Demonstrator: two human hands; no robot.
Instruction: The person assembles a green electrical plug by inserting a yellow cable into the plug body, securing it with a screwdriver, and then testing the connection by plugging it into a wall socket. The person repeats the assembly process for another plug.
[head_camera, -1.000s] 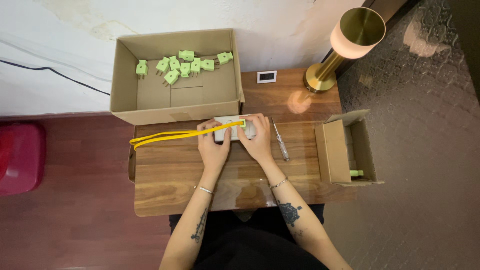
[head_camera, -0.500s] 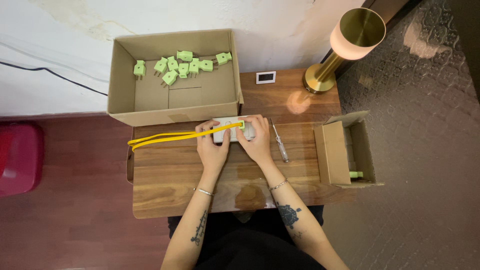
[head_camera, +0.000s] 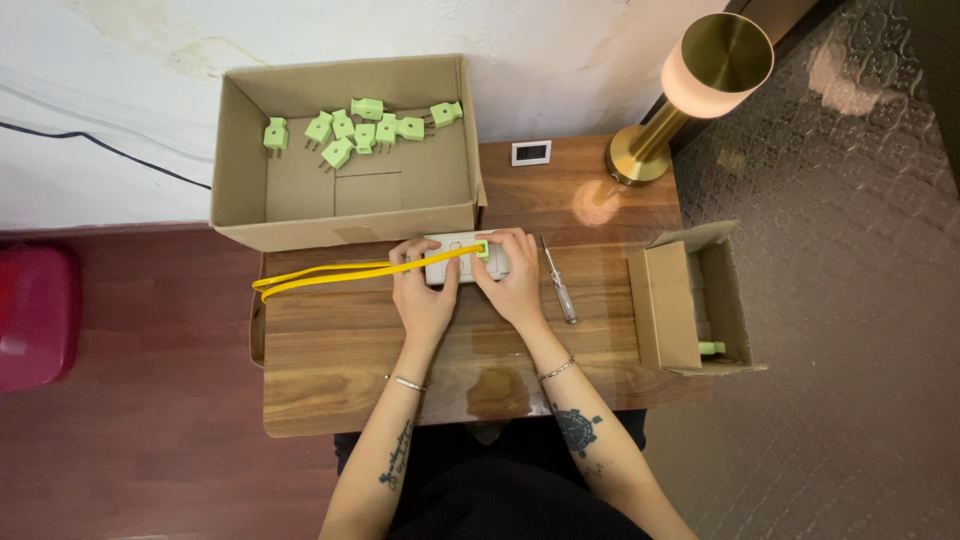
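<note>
since a second ago both hands have hardly shifted; they stay pressed on the white socket strip (head_camera: 462, 260) at the back edge of the desk (head_camera: 330, 360), just in front of the big cardboard box (head_camera: 345, 215). the left hand (head_camera: 422, 295) pins the strip's near side, its grip flat and holding the strip down. the right hand (head_camera: 512, 280) pinches a green plug (head_camera: 482, 248) at the strip's top, where the yellow cable (head_camera: 340, 272) ends; the cable runs left from the strip past the desk's edge. the step looks like seating the plug in the strip, which calls for a straight, firm push. right of the strip lies a screwdriver (head_camera: 558, 280). behind it, the big box holds loose green plugs (head_camera: 360, 125). far right of the strip, a small open carton (head_camera: 690, 300) lies on its side. a small white label card (head_camera: 531, 152) sits behind the strip, near the brass lamp (head_camera: 690, 80).
</note>
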